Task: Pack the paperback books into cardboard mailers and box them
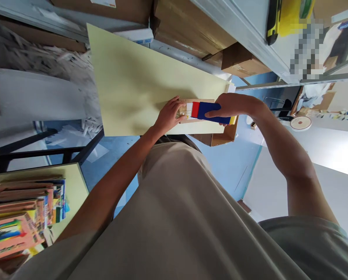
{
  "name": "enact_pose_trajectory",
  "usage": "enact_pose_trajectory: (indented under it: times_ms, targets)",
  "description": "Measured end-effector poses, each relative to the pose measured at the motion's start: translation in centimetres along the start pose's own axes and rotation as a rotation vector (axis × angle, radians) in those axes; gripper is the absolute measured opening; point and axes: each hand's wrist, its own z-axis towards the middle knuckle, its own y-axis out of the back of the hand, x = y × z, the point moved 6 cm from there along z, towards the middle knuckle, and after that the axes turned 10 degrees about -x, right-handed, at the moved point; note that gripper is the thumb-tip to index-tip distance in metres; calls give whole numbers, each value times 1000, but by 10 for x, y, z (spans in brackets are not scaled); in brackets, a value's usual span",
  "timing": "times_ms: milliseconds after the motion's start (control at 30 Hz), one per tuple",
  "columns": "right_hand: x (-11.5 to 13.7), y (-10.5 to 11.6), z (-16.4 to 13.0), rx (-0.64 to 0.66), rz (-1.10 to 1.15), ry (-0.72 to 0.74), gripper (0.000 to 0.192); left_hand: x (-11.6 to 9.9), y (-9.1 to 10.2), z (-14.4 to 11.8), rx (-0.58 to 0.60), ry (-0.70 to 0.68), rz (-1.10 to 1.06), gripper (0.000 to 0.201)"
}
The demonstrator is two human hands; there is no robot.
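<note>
My right hand is wrapped around a flat blue box-like item with a red band at its left end and yellow at its right end; its exact kind does not show. To the left, my left hand has its thumb and fingers curled about a clear, shiny piece that lies against the red end. Under both items a brown cardboard piece rests on the pale yellow tabletop. The palm of my right hand is turned away from view.
An open cardboard box stands by the table's right end. Larger cartons line the far side under a grey shelf edge. At lower left, stacked colourful printed packs lie on another yellow board. Paper scraps fill the left.
</note>
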Motion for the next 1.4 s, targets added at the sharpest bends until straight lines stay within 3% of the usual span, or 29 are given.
enact_pose_trajectory:
  times_ms: [100,267,533,700,900,1067,1233,1400]
  targets:
    - [-6,-3,2,76,-35,-19,76,-1,3,-4,32,-45,81,49]
    - [-33,-9,2,94,-17,100,81,-4,8,-10,73,-37,187,49]
    - [-170,-21,-34,229,127,90,76,-17,6,-17,82,38,351,54]
    - [-218,-52,2,167,168,130,75,-25,2,-20,95,130,455,57]
    - [-225,-75,39,87,101,255,83,-47,-5,-24,138,169,638,61]
    - [-223,-74,35,88,103,240,75,-63,-45,-29,76,239,736,81]
    - [-226,-66,24,57,116,231,70,-62,-86,-40,0,316,739,104]
    - [-229,-67,21,49,123,280,73,-53,-92,-52,-18,364,750,111]
